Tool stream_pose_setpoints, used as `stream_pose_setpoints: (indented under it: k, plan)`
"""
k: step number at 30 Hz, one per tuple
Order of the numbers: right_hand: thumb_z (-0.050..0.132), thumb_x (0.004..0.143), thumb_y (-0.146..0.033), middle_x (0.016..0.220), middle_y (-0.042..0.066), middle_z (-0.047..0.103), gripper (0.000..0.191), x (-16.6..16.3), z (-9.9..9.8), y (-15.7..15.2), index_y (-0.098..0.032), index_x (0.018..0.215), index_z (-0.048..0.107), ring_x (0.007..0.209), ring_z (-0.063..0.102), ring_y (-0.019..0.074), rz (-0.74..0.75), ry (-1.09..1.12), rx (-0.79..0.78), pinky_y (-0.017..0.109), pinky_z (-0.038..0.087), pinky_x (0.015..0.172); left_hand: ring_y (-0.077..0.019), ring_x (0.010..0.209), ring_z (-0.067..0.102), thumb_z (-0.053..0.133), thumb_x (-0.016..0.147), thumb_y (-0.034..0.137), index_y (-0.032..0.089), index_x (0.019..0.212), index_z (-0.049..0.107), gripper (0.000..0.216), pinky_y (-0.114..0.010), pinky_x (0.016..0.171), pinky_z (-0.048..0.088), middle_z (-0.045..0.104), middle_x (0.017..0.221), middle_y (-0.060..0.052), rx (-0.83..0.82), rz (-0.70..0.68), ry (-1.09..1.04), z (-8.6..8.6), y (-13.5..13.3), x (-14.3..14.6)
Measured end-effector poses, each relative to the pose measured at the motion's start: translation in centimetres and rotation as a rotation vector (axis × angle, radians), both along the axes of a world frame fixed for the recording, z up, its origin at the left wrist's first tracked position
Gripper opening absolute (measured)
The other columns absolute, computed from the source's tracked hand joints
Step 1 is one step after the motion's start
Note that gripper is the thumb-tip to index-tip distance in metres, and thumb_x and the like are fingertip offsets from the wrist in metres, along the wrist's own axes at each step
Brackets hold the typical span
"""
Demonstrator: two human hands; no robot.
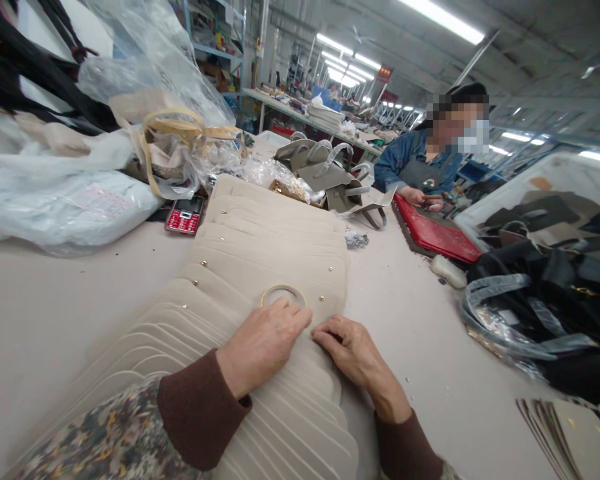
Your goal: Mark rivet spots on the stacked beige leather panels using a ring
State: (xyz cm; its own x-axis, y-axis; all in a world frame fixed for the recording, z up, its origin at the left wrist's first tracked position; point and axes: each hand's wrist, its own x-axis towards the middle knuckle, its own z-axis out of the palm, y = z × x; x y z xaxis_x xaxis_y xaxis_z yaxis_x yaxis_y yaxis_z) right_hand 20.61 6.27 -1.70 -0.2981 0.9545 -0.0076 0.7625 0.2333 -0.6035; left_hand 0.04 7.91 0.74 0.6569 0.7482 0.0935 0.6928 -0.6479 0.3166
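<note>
Overlapping beige panels [275, 230], probably leather or a similar sheet material, lie fanned in a long stack in front of me. Small gold-coloured metal studs [203, 263] show along both sides of the upper ones. My left hand [267, 343] rests over the stack with its fingers curled together. Just beyond those fingers is a thin ring with a yellow edge, like a narrow tape roll [300, 295], its near side covered by the hand. My right hand [355, 350] is closed at the stack's right edge, thumb and forefinger together; whatever they pinch is too small to make out.
A red phone [184, 215] and plastic-wrapped goods [65, 207] lie left. Behind the stack are grey-green bag parts [330, 173]. At right, a co-worker [420, 160] works by a red pad [433, 230], near black bags [545, 307] and a white bin [545, 173].
</note>
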Motion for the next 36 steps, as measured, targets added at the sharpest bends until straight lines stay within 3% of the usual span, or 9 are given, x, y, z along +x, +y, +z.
stream_pose_setpoints:
  k: [3,5,8,11,17,21,26,29,36]
  plan:
    - [0.053,0.093,-0.03,0.056,-0.003,0.055,0.04,0.0,0.5,-0.2,-0.017,0.056,0.061,0.055,0.048,0.0107,0.055,-0.005,-0.107,0.023,0.034,0.054,-0.0205,0.084,0.059,0.045,0.093,0.01,0.019,0.097,0.058,0.017,-0.032,0.074,0.05,0.066,0.088,-0.004,0.024,-0.017,-0.132,-0.5,0.0,0.0]
    - [0.052,0.093,-0.032,0.054,-0.003,0.053,0.041,0.1,0.5,-0.2,-0.016,0.056,0.062,0.052,0.046,0.0103,0.006,0.071,-0.115,0.023,0.033,0.051,-0.0189,0.085,0.063,0.045,0.094,0.012,0.019,0.108,0.058,0.02,-0.03,0.076,0.051,0.068,0.091,-0.004,0.017,-0.032,-0.213,-0.9,0.0,0.0]
    - [0.055,0.09,-0.032,0.062,0.0,0.063,0.027,0.0,0.6,-0.2,-0.016,0.079,0.073,0.057,0.053,0.0128,-0.171,0.3,0.004,0.023,0.04,0.053,-0.0187,0.087,0.067,0.045,0.097,0.016,0.021,0.134,0.045,0.038,-0.029,0.075,0.053,0.071,0.101,-0.006,0.017,-0.032,-0.288,-1.5,0.0,0.0]
    - [0.06,0.087,-0.028,0.076,0.004,0.071,0.02,-0.4,0.9,-0.5,-0.018,0.096,0.074,0.066,0.061,0.0155,-0.168,0.43,0.169,0.026,0.048,0.061,-0.0208,0.088,0.069,0.044,0.097,0.018,0.019,0.144,0.032,0.048,-0.032,0.075,0.055,0.072,0.102,-0.009,0.018,-0.027,-0.289,-1.8,0.0,0.0]
    - [0.054,0.089,-0.017,0.086,0.006,0.072,0.017,-1.9,1.3,-0.9,-0.021,0.093,0.069,0.077,0.065,0.0168,0.018,0.32,0.381,0.028,0.051,0.073,-0.0217,0.089,0.069,0.038,0.099,0.018,0.016,0.137,0.037,0.038,-0.032,0.073,0.055,0.071,0.103,-0.011,-0.012,-0.051,-0.289,-1.5,-0.2,0.3]
    - [0.052,0.086,-0.011,0.074,0.004,0.07,0.018,-2.3,0.7,-1.0,-0.02,0.083,0.067,0.068,0.064,0.0152,0.009,0.226,0.495,0.025,0.049,0.065,-0.021,0.085,0.069,0.04,0.098,0.017,0.019,0.129,0.043,0.031,-0.03,0.067,0.05,0.071,0.095,-0.006,-0.068,-0.017,-0.245,-1.0,-0.3,0.4]
    - [0.052,0.082,-0.01,0.067,0.002,0.068,0.018,-2.7,0.4,-1.3,-0.019,0.077,0.066,0.058,0.061,0.0131,-0.071,0.155,0.579,0.023,0.047,0.059,-0.0187,0.073,0.064,0.042,0.097,0.017,0.02,0.097,0.052,0.01,-0.028,0.06,0.042,0.066,0.081,-0.001,-0.126,0.025,-0.188,-0.5,-0.2,0.3]
    - [0.054,0.08,-0.014,0.063,0.001,0.068,0.016,-3.3,0.5,-1.4,-0.019,0.074,0.068,0.054,0.06,0.0118,-0.16,0.249,0.483,0.022,0.047,0.056,-0.0175,0.07,0.061,0.043,0.094,0.011,0.02,0.088,0.052,0.014,-0.028,0.06,0.039,0.063,0.077,-0.001,-0.069,0.037,-0.19,-0.5,-0.2,0.4]
    - [0.071,0.07,-0.039,0.048,-0.002,0.061,0.023,-2.3,-0.2,-0.1,-0.017,0.069,0.064,0.041,0.056,0.0127,-0.567,0.806,-0.082,0.024,0.049,0.042,-0.0149,0.065,0.056,0.036,0.096,0.013,0.02,0.087,0.053,0.02,-0.027,0.06,0.039,0.06,0.073,0.0,0.06,-0.023,-0.255,-0.6,-0.7,1.0]
